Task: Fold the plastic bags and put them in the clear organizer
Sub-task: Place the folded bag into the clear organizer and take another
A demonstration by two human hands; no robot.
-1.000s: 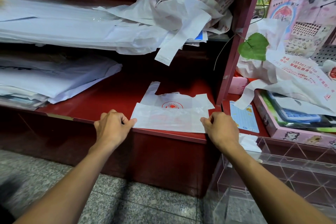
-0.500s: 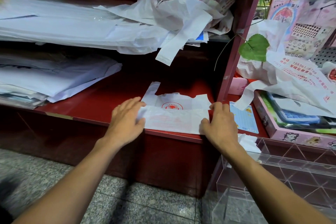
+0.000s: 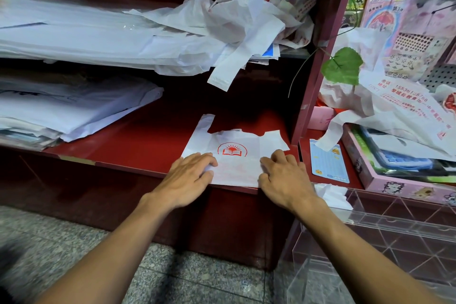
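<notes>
Plastic bag (image 3: 237,165): thin, matt white film, creased, red print. Shelf (image 3: 138,140): smooth, semi-gloss red painted surface. Clear organizer (image 3: 394,237): transparent, glossy rigid plastic. Floor (image 3: 185,276): speckled grey stone, polished.

A dark red wooden shelf unit (image 3: 138,148) fills the far side, its top part dim. Below lies grey speckled stone floor (image 3: 192,276).

Red shelf (image 3: 138,140) bare left; post (image 3: 308,96) right, probably close.
</notes>
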